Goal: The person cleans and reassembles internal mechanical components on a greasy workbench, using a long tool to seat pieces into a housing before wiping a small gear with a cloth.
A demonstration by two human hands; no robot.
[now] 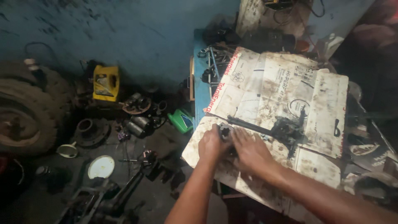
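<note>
A long dark metal part (265, 129), a shaft with a bulky greasy head at its right end, lies on flattened, stained cardboard (273, 83) spread over a workbench. My left hand (212, 145) grips the shaft's near left end, a small round metal piece (225, 132). My right hand (248, 149) rests palm down just right of it, fingers on the same end. Both forearms reach in from the bottom edge.
A blue bench edge (200, 89) with wrenches and tools (213, 62) lies beyond the cardboard. On the dark floor at left are a tyre (25, 112), a yellow can (106, 83), a green container (181, 120), a white lid (101, 166) and several metal parts (139, 114).
</note>
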